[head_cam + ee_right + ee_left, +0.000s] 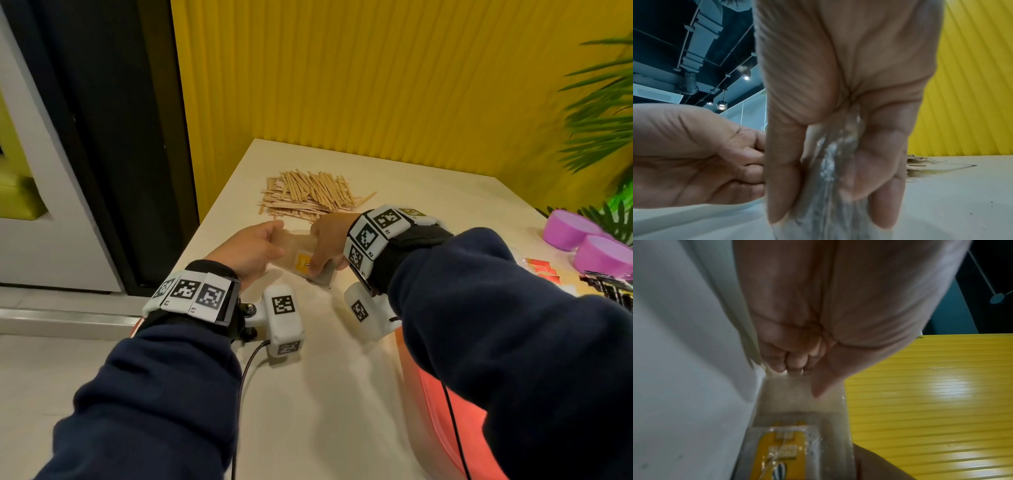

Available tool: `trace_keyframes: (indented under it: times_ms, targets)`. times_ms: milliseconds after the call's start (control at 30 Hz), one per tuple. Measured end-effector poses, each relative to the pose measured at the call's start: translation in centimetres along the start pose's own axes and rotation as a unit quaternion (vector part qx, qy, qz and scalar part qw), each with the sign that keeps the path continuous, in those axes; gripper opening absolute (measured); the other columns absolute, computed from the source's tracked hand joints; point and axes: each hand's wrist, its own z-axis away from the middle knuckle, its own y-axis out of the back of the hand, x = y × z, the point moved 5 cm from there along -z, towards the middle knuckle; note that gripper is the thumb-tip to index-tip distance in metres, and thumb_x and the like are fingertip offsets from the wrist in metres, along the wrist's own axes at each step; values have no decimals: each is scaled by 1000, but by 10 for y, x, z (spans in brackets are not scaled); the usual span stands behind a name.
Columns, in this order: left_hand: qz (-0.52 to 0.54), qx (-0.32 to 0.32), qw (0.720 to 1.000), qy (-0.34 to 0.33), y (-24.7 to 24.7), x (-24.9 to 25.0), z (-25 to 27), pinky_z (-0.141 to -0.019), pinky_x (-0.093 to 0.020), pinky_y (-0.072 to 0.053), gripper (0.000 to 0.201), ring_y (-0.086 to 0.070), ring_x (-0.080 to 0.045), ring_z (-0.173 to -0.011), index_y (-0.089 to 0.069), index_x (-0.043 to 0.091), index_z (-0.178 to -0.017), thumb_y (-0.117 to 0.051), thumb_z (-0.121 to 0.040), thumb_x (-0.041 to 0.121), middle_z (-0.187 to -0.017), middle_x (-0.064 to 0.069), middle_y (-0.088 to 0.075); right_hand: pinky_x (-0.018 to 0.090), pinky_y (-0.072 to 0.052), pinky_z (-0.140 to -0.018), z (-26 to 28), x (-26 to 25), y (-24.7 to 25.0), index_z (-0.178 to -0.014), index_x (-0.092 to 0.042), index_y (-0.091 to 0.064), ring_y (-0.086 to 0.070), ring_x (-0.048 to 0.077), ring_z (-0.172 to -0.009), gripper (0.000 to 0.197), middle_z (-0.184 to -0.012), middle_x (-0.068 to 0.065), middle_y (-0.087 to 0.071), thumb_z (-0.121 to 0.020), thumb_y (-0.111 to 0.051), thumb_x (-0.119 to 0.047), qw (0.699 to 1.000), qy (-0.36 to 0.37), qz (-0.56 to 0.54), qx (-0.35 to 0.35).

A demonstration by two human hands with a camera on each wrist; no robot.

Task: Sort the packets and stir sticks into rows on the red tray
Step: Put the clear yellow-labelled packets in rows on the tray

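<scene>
Both hands hold one clear plastic bag with a yellow label just above the cream table. My left hand pinches its left end, fingers curled on the film. My right hand grips the right end, thumb over the label, with the crinkled plastic between thumb and fingers. A loose heap of wooden stir sticks lies just beyond the hands. The red tray sits near right, mostly under my right sleeve. Red packets and dark packets lie at the right.
Two purple bowls stand at the far right beside a green plant. A ribbed yellow wall backs the table. The table's left edge drops to the floor by a dark door frame.
</scene>
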Motion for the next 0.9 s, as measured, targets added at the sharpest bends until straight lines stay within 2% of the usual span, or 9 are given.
trace_keyframes:
  times_ms: [133, 300, 433, 500, 567, 667, 767, 833, 900]
  targets:
    - [15, 45, 999, 6, 4, -1, 3, -99, -35, -43, 27, -56, -20, -106, -63, 18, -100, -49, -89, -3, -109, -4, -63, 16, -36, -57, 2, -2, -1, -121, -7, -53, -52, 16, -85, 50, -101, 3, -54, -81, -68, -34, 1000, 13, 13, 0]
    - [6, 81, 997, -18, 9, 3, 5, -86, -31, -49, 18, -59, -15, -84, -66, 17, -89, -56, -89, 2, -98, -6, -67, 19, -34, -54, 1, -7, -2, -112, -11, -55, -50, 15, -74, 41, -94, 2, -54, -81, -69, -34, 1000, 28, 11, 10]
    - [-28, 94, 992, -85, 9, 16, 10, -77, -26, -45, 18, -56, -9, -73, -67, 20, -87, -57, -89, 5, -89, 1, -66, 25, -40, -72, 5, -13, 4, -114, -9, -55, -51, 17, -84, 40, -100, 3, -55, -86, -61, -38, 999, 37, 4, 36]
    - [-27, 85, 989, -120, 4, 23, 14, -85, -28, -46, 22, -59, -12, -86, -68, 18, -93, -56, -88, 1, -91, 2, -67, 23, -41, -69, 9, -18, 14, -104, -11, -57, -50, 18, -86, 27, -92, 2, -54, -90, -55, -33, 994, 55, -15, 93]
    - [-20, 80, 985, -152, -1, 31, 19, -90, -28, -44, 26, -58, -11, -90, -67, 20, -91, -56, -87, -3, -89, 6, -66, 19, -35, -54, 15, -20, 23, -86, -14, -55, -48, 18, -78, 13, -78, 0, -52, -91, -52, -25, 987, 73, -39, 141]
    - [5, 73, 977, -200, -7, 42, 23, -79, -24, -48, 25, -59, -13, -83, -65, 21, -88, -59, -84, -3, -86, 1, -65, 20, -28, -49, 27, -11, 29, -67, -18, -46, -45, 15, -70, 24, -65, -4, -44, -89, -56, -18, 981, 67, -58, 170]
    - [48, 68, 973, -215, -19, 49, 28, -64, -17, -48, 25, -58, -13, -75, -59, 22, -89, -62, -83, -2, -83, -2, -62, 18, -30, -50, 47, 8, 31, -78, -17, -52, -43, 8, -64, 13, -67, -6, -46, -88, -60, -17, 975, 51, -121, 181]
    - [73, 50, 973, -211, -30, 53, 32, -66, -20, -47, 23, -57, -13, -76, -57, 23, -90, -63, -83, 2, -83, 0, -60, 17, -37, -55, 67, 27, 34, -86, -17, -57, -47, 7, -65, 6, -72, -5, -53, -87, -62, -18, 960, 41, -190, 199]
    - [94, 19, 975, -200, -42, 55, 37, -71, -24, -47, 21, -56, -12, -77, -57, 23, -94, -63, -84, 6, -84, 3, -59, 25, -44, -64, 90, 51, 37, -100, -10, -63, -53, 11, -70, 14, -81, 1, -60, -87, -63, -16, 931, 26, -284, 227]
